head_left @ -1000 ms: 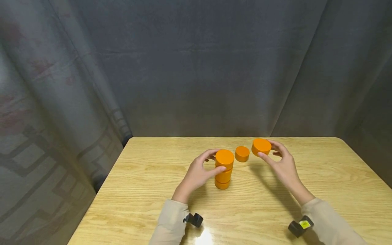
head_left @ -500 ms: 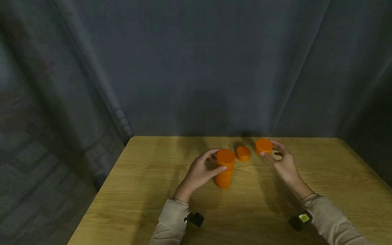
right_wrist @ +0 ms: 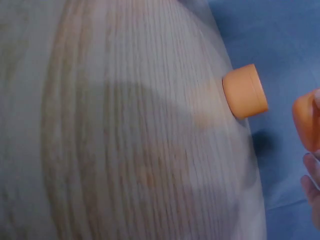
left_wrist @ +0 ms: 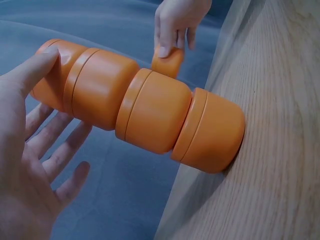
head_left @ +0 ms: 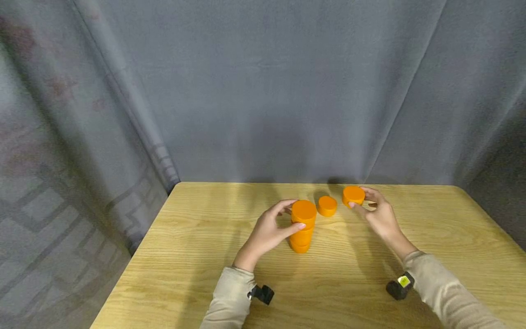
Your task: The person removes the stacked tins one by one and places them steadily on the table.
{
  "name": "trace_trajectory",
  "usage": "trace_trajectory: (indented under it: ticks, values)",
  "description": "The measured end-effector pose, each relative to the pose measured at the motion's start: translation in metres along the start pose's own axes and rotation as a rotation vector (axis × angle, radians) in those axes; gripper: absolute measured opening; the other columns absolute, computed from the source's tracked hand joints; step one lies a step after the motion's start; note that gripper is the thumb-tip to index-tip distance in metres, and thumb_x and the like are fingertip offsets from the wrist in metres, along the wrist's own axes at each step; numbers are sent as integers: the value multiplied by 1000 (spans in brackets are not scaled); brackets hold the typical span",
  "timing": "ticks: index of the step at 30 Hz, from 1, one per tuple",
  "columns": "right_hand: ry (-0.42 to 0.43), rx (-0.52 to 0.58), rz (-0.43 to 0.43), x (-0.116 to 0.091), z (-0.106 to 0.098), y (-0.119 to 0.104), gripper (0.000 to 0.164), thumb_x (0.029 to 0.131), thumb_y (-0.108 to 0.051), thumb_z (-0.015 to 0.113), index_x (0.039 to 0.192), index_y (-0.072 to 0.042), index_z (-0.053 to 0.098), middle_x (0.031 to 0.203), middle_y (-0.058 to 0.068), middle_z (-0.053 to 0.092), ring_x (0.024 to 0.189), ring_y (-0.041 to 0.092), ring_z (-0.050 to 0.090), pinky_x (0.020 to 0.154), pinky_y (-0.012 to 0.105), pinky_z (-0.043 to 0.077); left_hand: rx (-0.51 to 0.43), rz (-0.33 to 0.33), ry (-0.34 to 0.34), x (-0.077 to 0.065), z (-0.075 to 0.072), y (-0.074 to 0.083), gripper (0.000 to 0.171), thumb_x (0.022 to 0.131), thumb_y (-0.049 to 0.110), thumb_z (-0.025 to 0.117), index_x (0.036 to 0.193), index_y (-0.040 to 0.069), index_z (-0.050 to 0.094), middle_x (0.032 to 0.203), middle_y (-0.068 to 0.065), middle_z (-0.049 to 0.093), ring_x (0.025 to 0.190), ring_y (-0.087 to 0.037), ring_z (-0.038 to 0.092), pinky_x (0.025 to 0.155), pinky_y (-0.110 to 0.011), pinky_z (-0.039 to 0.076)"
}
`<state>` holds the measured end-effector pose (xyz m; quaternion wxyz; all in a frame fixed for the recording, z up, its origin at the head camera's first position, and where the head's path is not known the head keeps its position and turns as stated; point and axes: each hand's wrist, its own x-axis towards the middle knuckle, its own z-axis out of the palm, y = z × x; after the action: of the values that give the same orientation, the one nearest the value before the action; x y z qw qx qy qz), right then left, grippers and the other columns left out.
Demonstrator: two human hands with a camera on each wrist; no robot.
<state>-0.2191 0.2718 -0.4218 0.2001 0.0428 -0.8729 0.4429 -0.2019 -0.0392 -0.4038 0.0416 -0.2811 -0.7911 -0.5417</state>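
Observation:
Several small orange lidded jars stand in an upright stack (head_left: 301,237) on the table, seen side-on in the left wrist view. My left hand (head_left: 268,230) holds the top jar (left_wrist: 51,85), thumb on the near side and fingers round the far side. To the right, my right hand (head_left: 383,219) grips another orange jar (head_left: 354,195) between thumb and fingers, raised above the tabletop. Between the hands, a single orange jar (head_left: 327,206) stands on the table, just behind and right of the stack. The right wrist view shows the held jar (right_wrist: 306,122) only at its edge.
The wooden table (head_left: 185,256) has its back edge just behind the jars. A grey curtain (head_left: 263,91) hangs behind it and along both sides. Black wrist cameras sit on the left wrist (head_left: 261,294) and right wrist (head_left: 399,287).
The light dimmed half a second ago and is brighter now. The right wrist has risen slightly, its hand keeping hold of the jar. The left hand stays on the stack's top jar.

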Motion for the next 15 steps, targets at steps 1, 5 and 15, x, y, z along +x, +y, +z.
trace_trajectory:
  ticks: [1,5,15]
  values:
    - [2,-3,2,1,0,1,56,90,-15,74,134,8,50,124,28,59,107,30,54,86,34,44,1,-2,-1,0,0,0,57,86,26,79,137,17,56,119,3,64,109,-14,57,101,-50,43]
    - [-13,-32,11,4,1,6,55,90,-17,75,133,8,51,120,29,61,103,27,56,79,22,43,0,-9,-5,0,0,0,57,87,28,79,138,18,56,119,4,63,110,-14,57,101,-49,43]
    - [-72,-48,51,10,4,17,56,90,-16,75,133,10,49,121,32,59,109,42,57,79,26,43,2,11,4,0,1,-1,55,86,25,79,136,18,57,117,5,64,108,-13,57,100,-49,44]
